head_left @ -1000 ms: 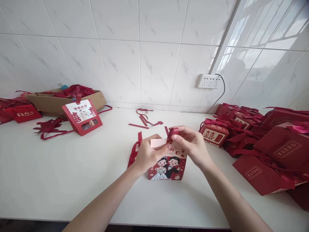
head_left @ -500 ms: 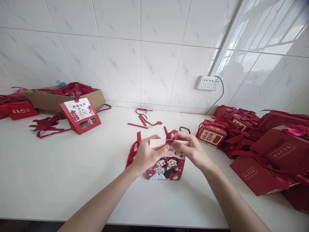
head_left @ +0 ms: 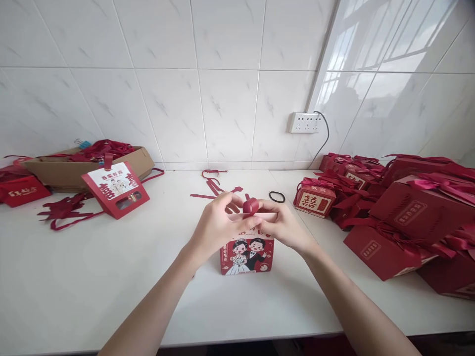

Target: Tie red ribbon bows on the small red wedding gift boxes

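A red and white gift box, printed with a cartoon wedding couple, stands upright on the white table. Its top edge lies between my hands. At the left of that edge, my left hand pinches, thumb on the near side and fingers curled behind. My right hand grips the other end likewise, the two thumbs almost meeting at the middle. From between them a dark red ribbon loops up out of the top. Behind the hands lie loose ribbon pieces and a black band.
On the left, a finished-looking red box with a window stands before a cardboard tray of ribbons. Loose ribbon lies beside it. Several dark red boxes crowd the right. A power strip hangs on the tiled wall.
The view has turned slightly, shifting everything a little to the left. My left fingers have lifted and curled more behind the box top. The ribbon at the box's left is now mostly hidden.
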Motion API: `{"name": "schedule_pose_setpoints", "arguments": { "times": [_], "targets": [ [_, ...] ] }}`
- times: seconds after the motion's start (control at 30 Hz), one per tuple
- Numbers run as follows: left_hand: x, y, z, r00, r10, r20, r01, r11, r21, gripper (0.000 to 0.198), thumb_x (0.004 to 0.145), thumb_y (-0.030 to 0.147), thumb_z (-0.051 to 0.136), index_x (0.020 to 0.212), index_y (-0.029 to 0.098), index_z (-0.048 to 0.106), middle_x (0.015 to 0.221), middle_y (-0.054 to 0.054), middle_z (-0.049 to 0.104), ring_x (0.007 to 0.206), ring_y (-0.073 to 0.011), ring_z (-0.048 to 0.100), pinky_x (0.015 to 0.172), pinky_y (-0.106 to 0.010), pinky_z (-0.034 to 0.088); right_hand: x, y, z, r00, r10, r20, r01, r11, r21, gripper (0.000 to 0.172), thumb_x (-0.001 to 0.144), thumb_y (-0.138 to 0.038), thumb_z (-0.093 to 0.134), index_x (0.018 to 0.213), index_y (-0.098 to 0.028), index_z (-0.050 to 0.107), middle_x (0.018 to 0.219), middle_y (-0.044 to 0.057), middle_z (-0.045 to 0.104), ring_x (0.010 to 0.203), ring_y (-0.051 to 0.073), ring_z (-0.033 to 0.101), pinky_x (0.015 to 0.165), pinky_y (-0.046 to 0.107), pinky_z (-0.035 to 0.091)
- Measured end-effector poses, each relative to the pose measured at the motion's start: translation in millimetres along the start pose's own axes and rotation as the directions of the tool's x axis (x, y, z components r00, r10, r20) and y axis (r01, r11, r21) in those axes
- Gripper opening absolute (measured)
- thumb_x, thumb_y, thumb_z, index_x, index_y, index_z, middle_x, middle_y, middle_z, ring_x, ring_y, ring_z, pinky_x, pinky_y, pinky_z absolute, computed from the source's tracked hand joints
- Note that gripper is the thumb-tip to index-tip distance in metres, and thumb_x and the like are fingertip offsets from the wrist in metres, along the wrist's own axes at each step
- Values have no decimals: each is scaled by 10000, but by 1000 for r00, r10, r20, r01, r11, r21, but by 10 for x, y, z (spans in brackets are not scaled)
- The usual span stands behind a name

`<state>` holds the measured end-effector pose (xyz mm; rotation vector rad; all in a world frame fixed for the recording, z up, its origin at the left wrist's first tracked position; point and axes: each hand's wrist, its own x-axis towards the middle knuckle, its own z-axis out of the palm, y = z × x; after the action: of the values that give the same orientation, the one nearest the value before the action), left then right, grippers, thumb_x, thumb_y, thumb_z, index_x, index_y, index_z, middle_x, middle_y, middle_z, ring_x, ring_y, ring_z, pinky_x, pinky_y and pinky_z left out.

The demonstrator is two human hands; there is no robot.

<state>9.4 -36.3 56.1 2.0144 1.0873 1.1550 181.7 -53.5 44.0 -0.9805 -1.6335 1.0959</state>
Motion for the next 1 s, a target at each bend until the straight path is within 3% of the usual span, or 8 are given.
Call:
{"name": "schedule_pose_setpoints", "arguments": {
  "times": [0.1,0.2,0.4,0.73,0.9,1.0],
  "targets": [
    [18,32,52,996,70,-55,-70,998,-6,240,737,400,679,690,187,577,747,-3,623,693,-131,592,632,-228,479,12,16,-3,999,-41,-9,41,999,2,69,735,-240,598,780,-191,580,645,-31,536,554,95,481,500,210,397],
    [-12,1,128,996,29,-89,-41,990,-131,262,776,407,642,671,179,566,684,5,608,622,-111,581,553,-200,463,24,16,-6,1000,-20,5,20,998,58,74,720,-236,612,760,-184,578,627,-38,514,520,78,432,474,201,355],
    [-64,-29,202,983,-5,-182,-31,980,-196,227,770,378,656,694,171,601,680,8,602,622,-106,578,571,-196,470,14,-9,21,995,42,85,-62,965,253,102,672,-139,594,748,-180,540,537,-84,434,464,46,357,445,175,287],
    [-78,-74,216,971,11,-240,-53,985,-167,225,780,363,650,681,172,584,635,23,594,587,-91,569,543,-178,448,31,2,82,995,-32,-90,43,991,127,96,669,-207,609,752,-176,572,675,-41,541,507,59,441,458,186,384],
    [-84,-72,230,968,36,-249,-85,979,-187,243,789,366,637,663,170,568,585,34,582,497,-71,539,453,-165,402,35,34,64,997,-40,-71,47,995,93,85,670,-196,600,745,-172,568,701,-33,540,568,72,467,498,190,409],
    [-80,-80,240,971,35,-237,-82,978,-194,251,790,377,635,665,171,563,576,35,582,481,-70,538,436,-166,391,23,61,60,1000,-13,-24,17,988,153,102,658,-171,589,740,-186,531,646,-58,487,513,58,410,458,183,359]
  ]
}}
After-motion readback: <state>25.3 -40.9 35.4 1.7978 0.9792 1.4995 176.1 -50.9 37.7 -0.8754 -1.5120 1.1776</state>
